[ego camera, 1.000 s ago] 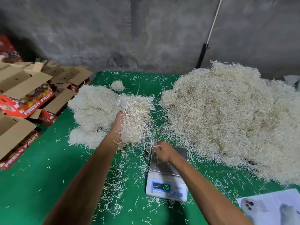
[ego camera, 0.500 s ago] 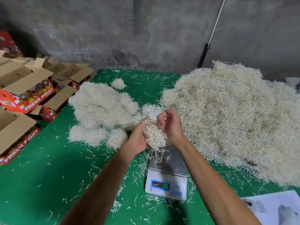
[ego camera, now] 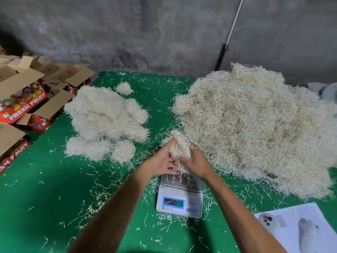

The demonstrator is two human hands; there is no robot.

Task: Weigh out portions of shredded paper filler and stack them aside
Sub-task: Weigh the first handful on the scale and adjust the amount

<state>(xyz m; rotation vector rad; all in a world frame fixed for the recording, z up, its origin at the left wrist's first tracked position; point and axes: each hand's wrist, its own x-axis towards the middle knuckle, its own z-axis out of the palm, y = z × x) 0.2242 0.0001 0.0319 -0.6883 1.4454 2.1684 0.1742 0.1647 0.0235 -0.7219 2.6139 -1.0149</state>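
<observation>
Shredded paper filler (ego camera: 179,148), one small clump, is held between both hands just above the steel plate of the digital scale (ego camera: 180,197). The left hand (ego camera: 160,162) and the right hand (ego camera: 196,162) curl their fingers around it from each side, and some strands hang down. At 2 o'clock from the hands lies the big loose heap (ego camera: 255,125); at 10 o'clock the weighed portions (ego camera: 105,119) are stacked on the green table (ego camera: 45,189).
</observation>
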